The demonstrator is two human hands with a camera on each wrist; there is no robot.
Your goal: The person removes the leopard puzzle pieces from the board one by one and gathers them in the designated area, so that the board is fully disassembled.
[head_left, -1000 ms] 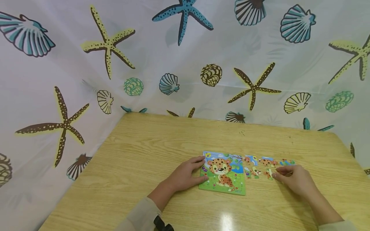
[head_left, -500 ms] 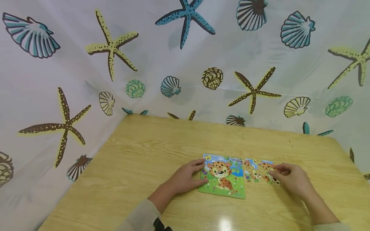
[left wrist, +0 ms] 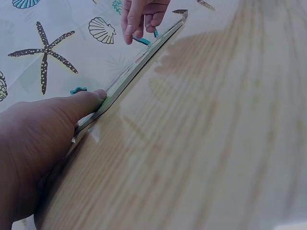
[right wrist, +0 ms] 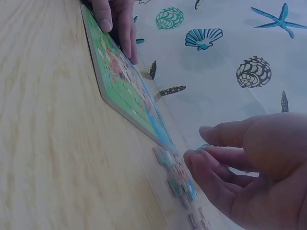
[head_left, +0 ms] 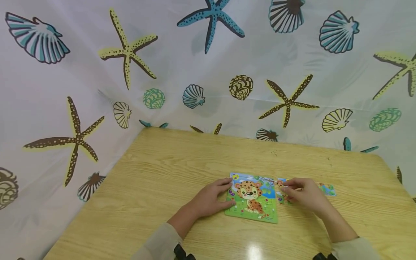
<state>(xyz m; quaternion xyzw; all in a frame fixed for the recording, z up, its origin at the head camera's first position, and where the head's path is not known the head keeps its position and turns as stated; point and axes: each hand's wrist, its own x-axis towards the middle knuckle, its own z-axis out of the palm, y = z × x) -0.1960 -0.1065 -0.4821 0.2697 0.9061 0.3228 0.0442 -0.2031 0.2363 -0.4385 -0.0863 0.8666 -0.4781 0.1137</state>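
puzzle (head_left: 252, 198): thin, stiff, square-cornered board; glossy leopard picture, green grass, blue sky; lies flat on table, in front of person, between the hands
pieces (head_left: 329, 189): flat, knobbly jigsaw edges, printed; to right of puzzle, partly hidden under right hand
left hand (head_left: 211, 198): fingers loosely extended, spread from thumb; rests on puzzle's left edge, thumb on top face
right hand (head_left: 303, 195): above pieces, just right of puzzle; thumb and fingertips slightly parted, nothing seen between them
table (head_left: 178, 162): pale yellow wood grain, smooth, glare spot near front
curtain (head_left: 208, 72): white cloth, soft creases; starfish and shells in blue, yellow, brown, green
sleeves (head_left: 159, 243): beige, both arms
writing: yellow mark in puzzle's top left corner, tiny print lower right; both too small to read
left wrist view only: puzzle's edge side-on, mirrored faintly in table sheen
right wrist view only: gap between right thumb and fingertips, curtain print showing through
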